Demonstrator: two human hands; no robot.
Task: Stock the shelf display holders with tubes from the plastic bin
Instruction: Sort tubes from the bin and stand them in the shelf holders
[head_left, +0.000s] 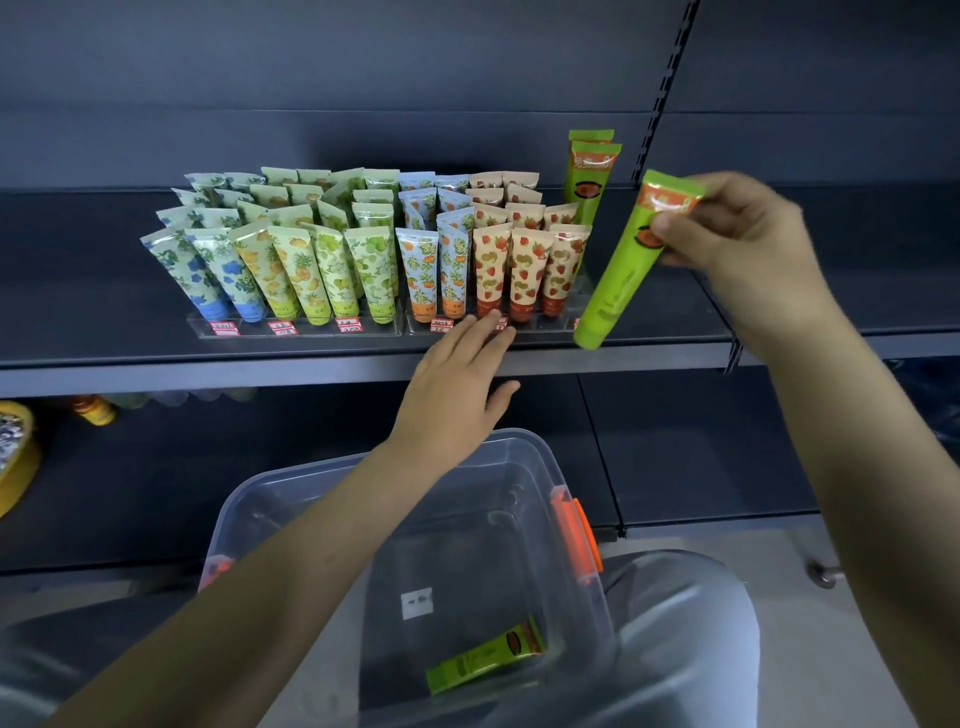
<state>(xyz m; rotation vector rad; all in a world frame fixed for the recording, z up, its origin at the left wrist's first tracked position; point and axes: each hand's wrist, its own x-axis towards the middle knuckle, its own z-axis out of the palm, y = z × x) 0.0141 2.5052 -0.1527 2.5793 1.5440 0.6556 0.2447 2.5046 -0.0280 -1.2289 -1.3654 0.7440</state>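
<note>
At the shelf (208, 366) edge, the left hand (457, 384) lies flat and open against the display holder (545, 323); rightward, the green tube (623, 265) — steeply tilted, cap down beside the holder's right end — hangs pinched at its top by the right hand (743, 234).

Four tall bright-green plastic tubes (589, 176): two upright at one o'clock, one at three o'clock, one at six o'clock inside the single clear plastic bin (291, 478). Two clear acrylic display holders (374, 328) at eleven o'clock, eleven small patterned tubes (298, 275) along their front row.

Head-worn view, down onto shelf (208, 366)
</note>
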